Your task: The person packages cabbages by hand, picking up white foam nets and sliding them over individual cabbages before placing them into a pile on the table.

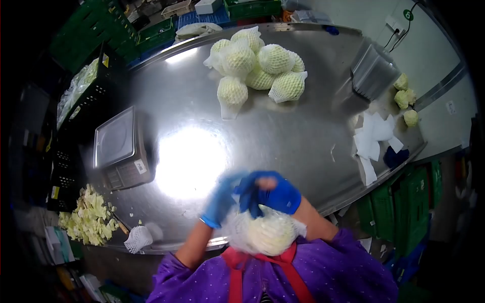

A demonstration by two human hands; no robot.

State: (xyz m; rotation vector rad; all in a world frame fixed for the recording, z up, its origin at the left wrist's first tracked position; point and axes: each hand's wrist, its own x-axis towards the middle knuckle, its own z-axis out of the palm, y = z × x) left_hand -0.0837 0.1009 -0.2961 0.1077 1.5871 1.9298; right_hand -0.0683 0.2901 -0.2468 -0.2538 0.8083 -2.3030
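Observation:
Close to my chest, below both hands, is a pale round vegetable head (272, 233), perhaps a cauliflower or cabbage, in a clear, thin wrapping. My left hand (226, 196), in a light blue glove, is smeared by motion just above its left side. The darker blue glove on my right hand (273, 194) has bare skin showing at one finger. Its fingers are curled over the top of the head, and what they pinch is hidden. The two hands meet at their fingertips. Several vegetable heads (275, 59) in white foam nets are piled at the far side.
On the metal table (283, 136) stand a scale (116, 139) at left and stacked clear trays (374, 70) at right. Trimmed leaves (88, 217) and an empty foam net (138, 239) lie front left. White sheets (374, 136) and loose heads (405, 98) sit at the right.

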